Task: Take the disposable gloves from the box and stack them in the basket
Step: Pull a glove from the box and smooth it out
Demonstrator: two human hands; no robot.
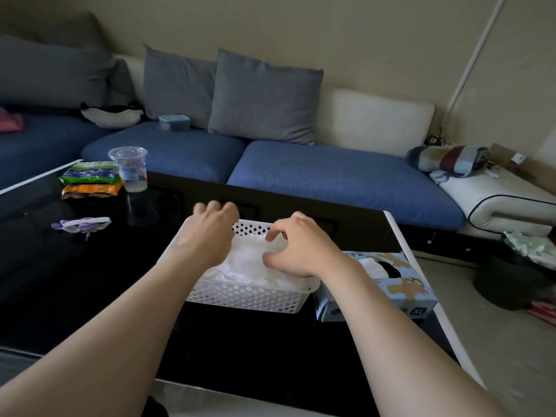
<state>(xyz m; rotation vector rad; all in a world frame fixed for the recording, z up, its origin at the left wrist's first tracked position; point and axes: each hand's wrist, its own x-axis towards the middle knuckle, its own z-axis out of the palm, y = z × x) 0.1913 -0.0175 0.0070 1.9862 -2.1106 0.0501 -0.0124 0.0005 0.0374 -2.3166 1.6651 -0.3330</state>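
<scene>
**Both hands over basket, centre frame**

Black table [75, 266] fills lower left. White basket [246, 299] at centre; glove box [400, 296] touching its right side. Gloves [249, 260] piled in basket. Right hand [298, 248]: bent fingertips and thumb on gloves, grip unclear. Left hand [207, 233]: blurred, over far left rim, grip unclear.
</scene>
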